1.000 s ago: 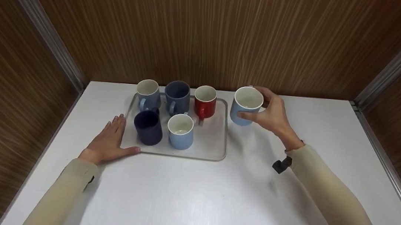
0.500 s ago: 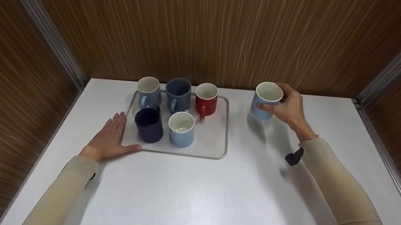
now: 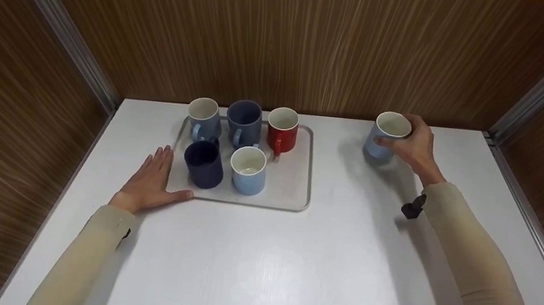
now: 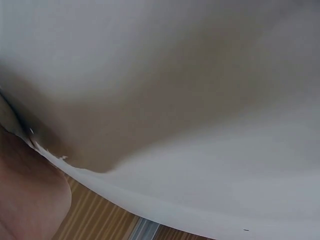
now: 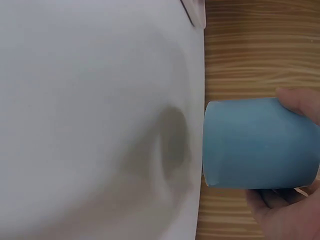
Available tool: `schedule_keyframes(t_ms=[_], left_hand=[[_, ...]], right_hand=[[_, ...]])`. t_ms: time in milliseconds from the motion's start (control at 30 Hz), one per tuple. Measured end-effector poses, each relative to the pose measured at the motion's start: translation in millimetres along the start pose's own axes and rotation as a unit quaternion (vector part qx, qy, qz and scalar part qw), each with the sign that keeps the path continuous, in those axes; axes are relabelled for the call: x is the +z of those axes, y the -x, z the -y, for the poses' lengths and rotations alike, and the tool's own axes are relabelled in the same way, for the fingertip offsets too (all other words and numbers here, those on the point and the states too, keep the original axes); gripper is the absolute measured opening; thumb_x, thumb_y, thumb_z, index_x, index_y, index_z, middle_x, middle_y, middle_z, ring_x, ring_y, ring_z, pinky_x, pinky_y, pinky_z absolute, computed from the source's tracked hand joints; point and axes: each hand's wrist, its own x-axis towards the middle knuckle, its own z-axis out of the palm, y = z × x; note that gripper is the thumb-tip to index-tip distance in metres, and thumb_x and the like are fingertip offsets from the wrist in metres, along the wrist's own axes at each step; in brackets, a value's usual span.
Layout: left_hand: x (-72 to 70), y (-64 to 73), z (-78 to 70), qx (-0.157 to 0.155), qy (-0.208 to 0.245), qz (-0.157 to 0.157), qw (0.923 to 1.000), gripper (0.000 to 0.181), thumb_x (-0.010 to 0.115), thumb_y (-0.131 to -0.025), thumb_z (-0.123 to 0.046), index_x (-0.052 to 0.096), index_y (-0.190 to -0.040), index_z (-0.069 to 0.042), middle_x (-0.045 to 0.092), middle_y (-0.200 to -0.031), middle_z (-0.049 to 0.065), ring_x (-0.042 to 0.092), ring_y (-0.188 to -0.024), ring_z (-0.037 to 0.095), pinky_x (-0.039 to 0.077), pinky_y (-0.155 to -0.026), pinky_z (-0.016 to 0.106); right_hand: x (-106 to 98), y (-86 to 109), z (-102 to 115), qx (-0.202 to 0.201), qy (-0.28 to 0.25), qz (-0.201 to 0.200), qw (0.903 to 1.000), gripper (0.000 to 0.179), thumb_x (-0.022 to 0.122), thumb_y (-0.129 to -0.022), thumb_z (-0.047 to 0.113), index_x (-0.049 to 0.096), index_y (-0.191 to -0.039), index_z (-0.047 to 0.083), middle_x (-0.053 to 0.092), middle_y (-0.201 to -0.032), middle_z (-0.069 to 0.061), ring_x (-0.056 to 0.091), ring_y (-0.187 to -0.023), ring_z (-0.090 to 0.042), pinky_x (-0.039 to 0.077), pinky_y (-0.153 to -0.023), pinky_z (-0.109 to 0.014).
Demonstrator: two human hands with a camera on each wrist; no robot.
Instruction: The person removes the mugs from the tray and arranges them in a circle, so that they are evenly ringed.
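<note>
My right hand (image 3: 415, 146) grips a light blue mug (image 3: 377, 147) with a white inside, thumb on the near side and fingers behind. In the right wrist view this mug (image 5: 257, 142) appears just off the table, its shadow to one side. My left hand (image 3: 147, 181) lies with straight fingers along the left edge of a pale tray (image 3: 288, 187), thumb at the front left corner. On the tray's back row are a grey-blue mug (image 3: 208, 126), a slate blue mug (image 3: 249, 132) and a red mug (image 3: 287, 139). Before them stand a navy mug (image 3: 208, 171) and a light blue mug (image 3: 250, 180).
The white table (image 3: 260, 262) is bounded by a wood-patterned back panel (image 3: 303, 44) and side panels with grey metal strips. The left wrist view mostly shows the tabletop (image 4: 240, 175) with a shadow across it.
My right hand has carried the light blue mug rightward, from beside the tray's right edge toward the table's back right. My left hand and the tray's mugs keep their places.
</note>
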Motion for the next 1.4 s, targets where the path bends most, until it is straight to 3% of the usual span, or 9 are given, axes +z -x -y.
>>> schedule_keyframes(t_ms=[567,933,1267,1400], left_hand=[[1.3,0.2,2.6,0.004,-0.001,0.0,1.0,0.138,0.056,-0.086,-0.091,-0.002,-0.169,0.002,-0.004,-0.179,0.02,-0.004,-0.167,0.037,0.002,-0.137,0.054],[1.0,-0.3,2.0,0.006,-0.001,-0.004,1.0,0.138,0.058,-0.086,-0.09,-0.001,-0.169,0.003,-0.004,-0.179,0.021,-0.004,-0.167,0.038,0.003,-0.136,0.055],[3.8,-3.8,0.6,0.008,-0.001,-0.004,1.0,0.138,0.056,-0.086,-0.09,0.0,-0.169,0.004,-0.004,-0.179,0.022,-0.004,-0.167,0.039,0.002,-0.137,0.054],[2.5,-1.4,2.3,0.005,-0.004,-0.005,1.0,0.138,0.055,-0.086,-0.092,-0.001,-0.169,0.003,-0.004,-0.179,0.021,-0.005,-0.167,0.038,0.002,-0.137,0.054]], right_hand=[[-10.6,-8.3,-27.3,0.051,0.005,0.012,0.9986,0.1,0.095,-0.081,0.024,0.037,-0.159,-0.001,0.045,-0.16,-0.027,0.044,-0.149,-0.044,0.04,-0.124,-0.06],[-12.1,-11.1,-33.4,0.07,0.008,0.027,0.9971,0.107,0.094,-0.082,0.033,0.032,-0.162,0.001,0.041,-0.163,-0.028,0.043,-0.15,-0.045,0.043,-0.121,-0.06],[-10.9,-7.6,-36.7,0.064,0.009,0.034,0.9973,0.108,0.093,-0.084,0.031,0.027,-0.164,0.001,0.038,-0.165,-0.029,0.04,-0.152,-0.047,0.039,-0.124,-0.063],[-9.8,-7.1,-31.7,0.043,0.029,0.048,0.9975,0.11,0.092,-0.085,0.033,0.024,-0.164,-0.002,0.039,-0.163,-0.031,0.04,-0.151,-0.049,0.037,-0.123,-0.066]])
